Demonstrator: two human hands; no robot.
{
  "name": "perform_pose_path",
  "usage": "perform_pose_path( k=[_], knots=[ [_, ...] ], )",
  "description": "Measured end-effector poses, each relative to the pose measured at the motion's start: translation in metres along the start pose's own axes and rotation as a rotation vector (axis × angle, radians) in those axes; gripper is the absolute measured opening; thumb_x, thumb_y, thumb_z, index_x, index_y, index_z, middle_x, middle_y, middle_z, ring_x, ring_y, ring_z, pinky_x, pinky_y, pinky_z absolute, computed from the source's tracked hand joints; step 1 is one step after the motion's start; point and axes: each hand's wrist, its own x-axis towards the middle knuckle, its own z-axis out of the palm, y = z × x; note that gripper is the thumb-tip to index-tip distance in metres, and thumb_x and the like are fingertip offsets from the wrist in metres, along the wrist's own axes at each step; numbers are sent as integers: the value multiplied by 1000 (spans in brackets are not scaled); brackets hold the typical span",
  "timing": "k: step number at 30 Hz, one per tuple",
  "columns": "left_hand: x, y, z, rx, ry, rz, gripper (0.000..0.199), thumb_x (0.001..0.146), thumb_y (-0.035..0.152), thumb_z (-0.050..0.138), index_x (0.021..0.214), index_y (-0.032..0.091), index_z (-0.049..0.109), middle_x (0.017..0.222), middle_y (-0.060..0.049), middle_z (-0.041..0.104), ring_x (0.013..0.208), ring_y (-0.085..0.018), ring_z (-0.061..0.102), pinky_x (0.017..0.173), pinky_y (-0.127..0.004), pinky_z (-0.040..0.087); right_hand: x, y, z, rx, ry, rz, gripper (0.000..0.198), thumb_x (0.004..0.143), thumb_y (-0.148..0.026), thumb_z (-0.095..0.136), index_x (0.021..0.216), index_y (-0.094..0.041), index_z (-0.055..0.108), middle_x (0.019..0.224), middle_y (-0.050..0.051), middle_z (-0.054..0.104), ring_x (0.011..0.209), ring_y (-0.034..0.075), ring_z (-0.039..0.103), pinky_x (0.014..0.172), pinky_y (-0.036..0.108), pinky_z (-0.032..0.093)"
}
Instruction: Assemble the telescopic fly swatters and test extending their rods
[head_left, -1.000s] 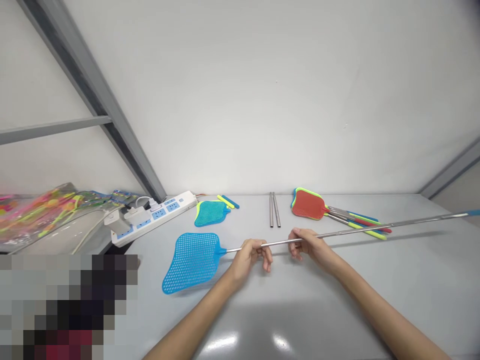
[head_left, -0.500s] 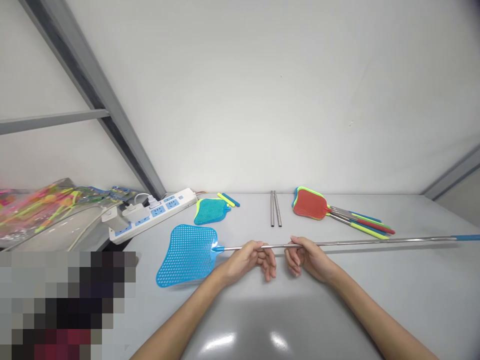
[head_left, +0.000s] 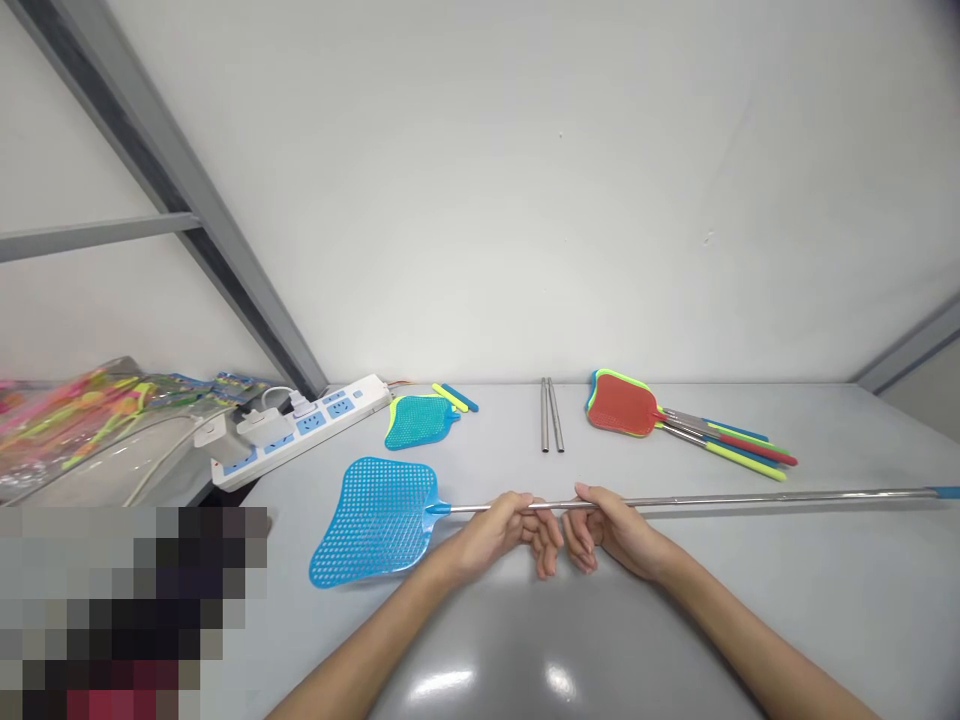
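Observation:
Both hands hold a long blue fly swatter [head_left: 379, 520] level above the grey table. Its blue mesh head points left, and its extended metal rod runs right to a blue handle cut off by the view's edge. My left hand [head_left: 506, 535] pinches the rod between thumb and fingers, a little right of the head. Close beside it, my right hand [head_left: 611, 528] grips the same rod with the thumb on top. The lower fingers of each hand are loosely curled, with a small gap between the two hands.
Behind lie two metal tubes [head_left: 544, 415], loose swatter heads [head_left: 420, 422], yellow and blue handles [head_left: 450, 397], and a pile of swatters with a red one [head_left: 621, 403] on top. A white power strip [head_left: 300, 432] with plugs and plastic-bagged items [head_left: 97, 410] are at left, near a pixelated area.
My hands have come closer together along the rod. The swatter and both hands sit slightly lower in view, and the rod has shifted a little to the right.

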Motion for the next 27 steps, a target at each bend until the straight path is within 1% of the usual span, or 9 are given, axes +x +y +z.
perform_pose_path(
  k=[4, 8, 10, 13, 16, 21, 22, 24, 27],
  knots=[
    [0, 0, 6, -22, -20, 40, 49, 84, 29, 15, 74, 9, 59, 53, -7, 58, 54, -17, 53, 69, -33, 37, 0, 2, 4, -7, 5, 16, 52, 83, -44, 27, 47, -13, 49, 42, 2, 49, 40, 12, 48, 49, 27, 37],
    [2, -1, 11, -43, -46, 34, 51, 84, 27, 14, 73, 9, 60, 49, -7, 58, 61, -20, 56, 71, -34, 37, 1, 6, 8, -12, -16, 15, 55, 83, -44, 26, 46, -12, 51, 41, 2, 48, 39, 13, 48, 47, 27, 38],
    [3, -2, 13, -37, -44, 25, 52, 84, 28, 14, 73, 9, 61, 49, -8, 58, 63, -20, 57, 71, -34, 37, 2, 7, 9, -11, -25, 7, 55, 83, -44, 26, 46, -12, 51, 41, 2, 48, 39, 12, 47, 46, 27, 38],
    [3, -1, 13, -16, -18, 53, 52, 84, 29, 15, 70, 9, 62, 49, -8, 58, 63, -20, 57, 71, -33, 37, 2, 5, 11, -33, -6, 2, 54, 83, -43, 26, 46, -13, 51, 43, 2, 48, 40, 12, 47, 48, 27, 38],
    [4, 0, 12, 24, 45, 103, 51, 84, 29, 18, 65, 10, 62, 49, -6, 55, 58, -18, 55, 70, -32, 37, 4, 2, 11, -55, 61, -44, 53, 84, -39, 28, 43, -13, 49, 40, 1, 45, 39, 11, 45, 47, 25, 35],
    [6, -2, 8, 103, 228, 137, 41, 82, 30, 29, 66, 11, 62, 44, -1, 48, 49, -14, 49, 61, -27, 38, 4, -4, 5, -12, 221, -176, 47, 82, -35, 36, 40, -15, 42, 34, -3, 33, 35, 10, 39, 43, 24, 28],
    [6, -2, 7, 114, 250, 134, 40, 82, 31, 31, 65, 11, 62, 43, -1, 47, 48, -14, 48, 59, -27, 37, 4, -5, 3, 5, 224, -197, 46, 82, -35, 36, 40, -16, 42, 34, -3, 33, 34, 10, 38, 43, 24, 27],
    [6, -4, 5, 121, 272, 134, 42, 82, 35, 32, 65, 11, 61, 42, -1, 46, 47, -13, 47, 57, -26, 37, 2, -8, -1, 23, 186, -218, 44, 81, -34, 37, 41, -15, 44, 34, -3, 34, 34, 11, 39, 42, 25, 26],
    [5, -4, 4, 84, 300, 165, 48, 82, 41, 28, 66, 10, 61, 41, 0, 43, 47, -13, 46, 57, -26, 37, -2, -12, -7, -1, 135, -239, 40, 77, -31, 43, 41, -14, 47, 35, -1, 36, 35, 12, 39, 41, 25, 25]
  ],
)
